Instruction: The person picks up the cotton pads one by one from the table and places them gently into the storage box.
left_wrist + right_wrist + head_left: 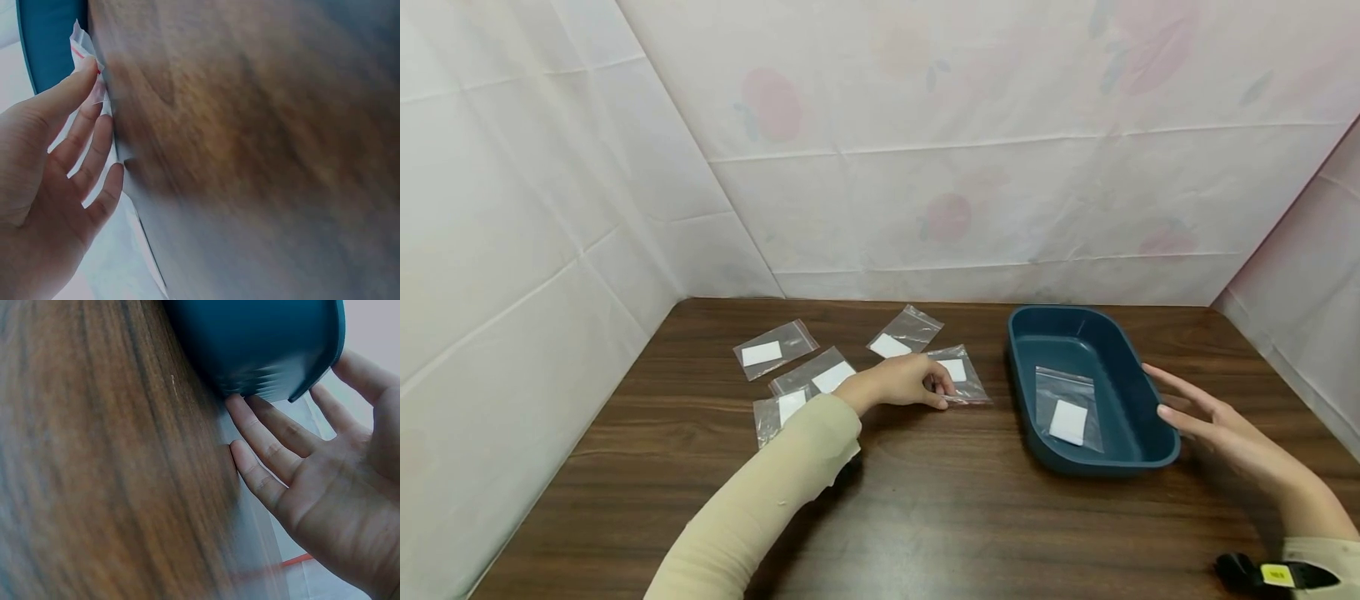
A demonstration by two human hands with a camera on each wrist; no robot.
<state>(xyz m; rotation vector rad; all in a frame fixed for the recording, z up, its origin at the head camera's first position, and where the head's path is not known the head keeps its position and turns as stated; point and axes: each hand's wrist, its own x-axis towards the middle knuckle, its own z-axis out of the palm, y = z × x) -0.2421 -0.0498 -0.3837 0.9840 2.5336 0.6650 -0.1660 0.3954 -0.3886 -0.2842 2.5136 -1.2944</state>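
My left hand (913,380) pinches the near edge of a clear zip bag (967,385) with a white card inside. Thumb and fingertips meet at the bag's red-striped zip edge (78,50) in the left wrist view. To the right stands a dark blue tray (1120,358), and in it lies another zip bag (1067,385) with a white card. Fingers spread and nearly straight, my right hand (1232,433) touches the tray's right side; the right wrist view shows its fingertips (235,403) against the tray's outer wall (262,344).
Several more bags with white cards lie on the wooden table (925,517): one at the far left (775,348), one at the back (906,329), and others partly behind my left sleeve (760,500). A patterned white cloth (970,150) hangs behind the table and along its sides.
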